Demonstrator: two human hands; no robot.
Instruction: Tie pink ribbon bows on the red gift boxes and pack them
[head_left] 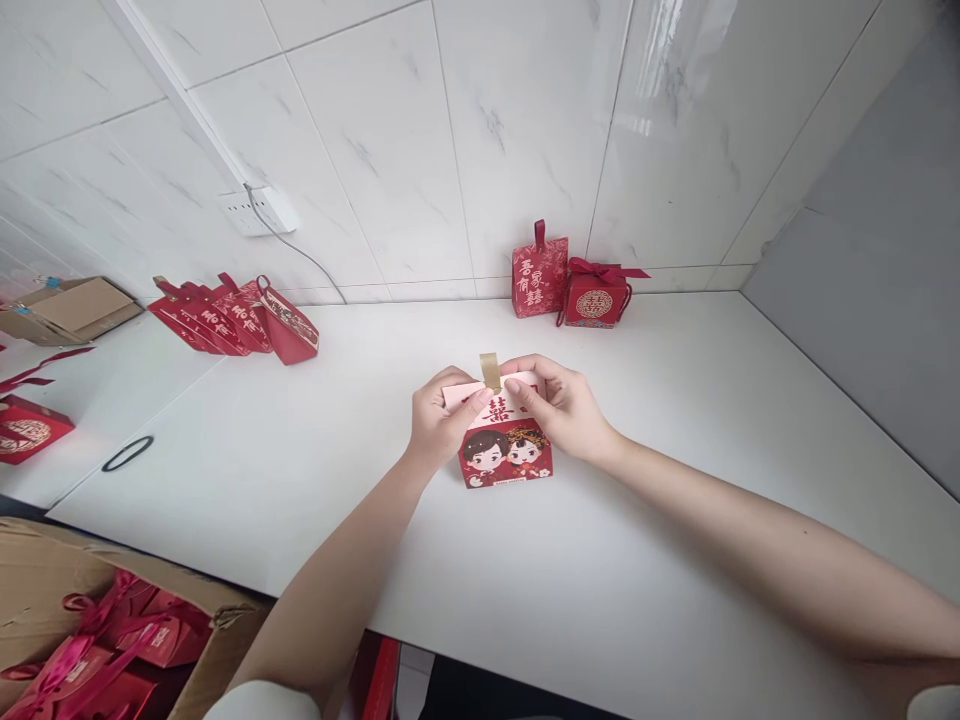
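A red and pale pink gift box with two cartoon figures on its front stands on the white table in front of me. A gold ribbon loop sticks up from its top edge. My left hand pinches the top edge on the left, its thumb on the front beside the ribbon. On the other side, my right hand grips the same edge between thumb and fingers. The fingers behind the box are partly hidden.
Several red gift boxes lean together at the back left. Two others, a tall box and a ribbon-tied box, stand by the wall. A black ring lies at left. A carton holds red boxes below.
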